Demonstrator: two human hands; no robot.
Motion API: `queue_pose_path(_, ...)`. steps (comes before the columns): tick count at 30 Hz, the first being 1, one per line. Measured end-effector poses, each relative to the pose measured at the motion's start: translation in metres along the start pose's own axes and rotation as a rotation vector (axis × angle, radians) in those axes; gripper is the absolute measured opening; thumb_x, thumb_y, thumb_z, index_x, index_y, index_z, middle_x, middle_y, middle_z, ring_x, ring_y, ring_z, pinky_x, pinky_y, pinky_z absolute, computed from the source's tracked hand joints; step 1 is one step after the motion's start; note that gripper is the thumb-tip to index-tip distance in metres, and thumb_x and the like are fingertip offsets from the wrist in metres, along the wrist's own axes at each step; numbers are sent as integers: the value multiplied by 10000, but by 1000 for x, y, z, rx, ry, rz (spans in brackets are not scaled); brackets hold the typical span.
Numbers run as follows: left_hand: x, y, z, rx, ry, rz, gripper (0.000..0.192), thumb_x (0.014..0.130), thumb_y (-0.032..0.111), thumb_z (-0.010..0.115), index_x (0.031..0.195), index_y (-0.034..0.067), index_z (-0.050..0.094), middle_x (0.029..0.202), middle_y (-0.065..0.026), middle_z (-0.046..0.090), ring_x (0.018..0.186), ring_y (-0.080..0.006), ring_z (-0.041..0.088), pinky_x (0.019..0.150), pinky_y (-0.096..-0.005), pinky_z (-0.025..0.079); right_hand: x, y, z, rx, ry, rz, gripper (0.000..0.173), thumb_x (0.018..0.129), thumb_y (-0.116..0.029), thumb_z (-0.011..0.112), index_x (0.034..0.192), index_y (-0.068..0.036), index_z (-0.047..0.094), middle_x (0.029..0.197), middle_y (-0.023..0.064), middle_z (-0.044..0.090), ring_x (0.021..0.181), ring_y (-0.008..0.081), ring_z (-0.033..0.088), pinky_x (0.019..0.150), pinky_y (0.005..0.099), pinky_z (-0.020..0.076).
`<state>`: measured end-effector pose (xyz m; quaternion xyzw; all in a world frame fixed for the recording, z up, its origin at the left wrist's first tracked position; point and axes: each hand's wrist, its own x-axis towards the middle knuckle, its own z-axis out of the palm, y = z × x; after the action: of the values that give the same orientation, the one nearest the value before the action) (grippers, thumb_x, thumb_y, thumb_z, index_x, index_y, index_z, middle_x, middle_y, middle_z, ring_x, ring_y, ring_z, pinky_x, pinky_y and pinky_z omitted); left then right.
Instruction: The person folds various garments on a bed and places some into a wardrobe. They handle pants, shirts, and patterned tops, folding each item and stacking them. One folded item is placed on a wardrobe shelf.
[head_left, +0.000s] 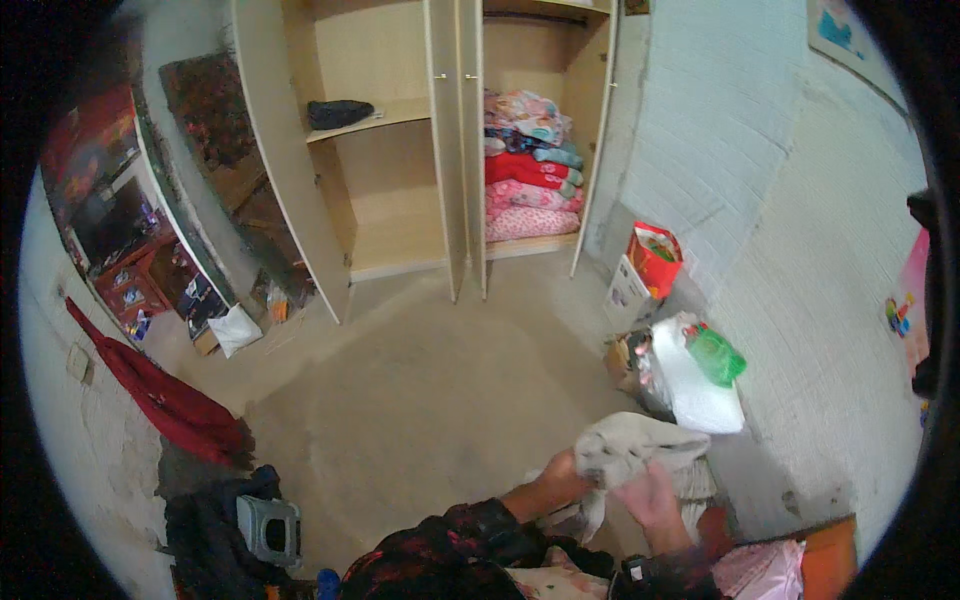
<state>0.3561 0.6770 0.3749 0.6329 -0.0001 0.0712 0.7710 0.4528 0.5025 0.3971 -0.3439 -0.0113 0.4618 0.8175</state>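
Observation:
A light beige cloth or garment (637, 450) is bunched up in front of me at the lower right. My left hand (566, 478) grips its left side. Against its lower edge is my right hand (651, 499), blurred, and how its fingers close on the fabric is hard to make out. Parts of the cloth hang down below and between the hands. A pink cloth (761, 570) lies at the bottom right, by an orange-brown wooden edge (829, 559).
Ahead stands an open wardrobe (397, 266) with folded bedding (532, 195) stacked inside. Bags and a box (628, 292) line the right wall. A grey plastic stool (289, 532) and dark clothing are at lower left; a red garment (165, 397) hangs on the left wall.

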Motion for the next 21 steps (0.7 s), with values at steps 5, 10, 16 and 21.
queue_pose_path(5,8,-34,-137,6,275,-38,480,701,22,650,1164,8,525,1106,-52,580,1038,-180,536,890,-323,433,122,16,-9,-271,-157,320,287,903,-181,502,1132,-9,492,1075,201,604,959,321,614,902,461,460)
queue_pose_path(10,19,-21,-263,-92,711,-157,474,699,4,650,1156,-13,526,1074,-72,592,955,-190,582,804,-326,483,251,1,1,-479,-152,455,233,879,-130,546,1087,-34,508,1038,175,618,915,292,625,815,401,506)
queue_pose_path(16,48,49,-401,-286,1101,-125,486,679,-34,643,1143,-48,502,1049,-105,591,903,-237,602,749,-349,505,396,-32,47,-571,-15,378,207,854,-122,578,1048,-58,539,945,126,643,855,257,632,736,357,515)
queue_pose_path(21,64,57,-526,-415,1293,82,437,692,-32,611,1116,-52,505,991,-108,595,847,-245,612,747,-375,514,519,-13,111,-714,-56,404,177,836,-129,607,995,-61,567,886,91,645,830,207,635,712,333,514)
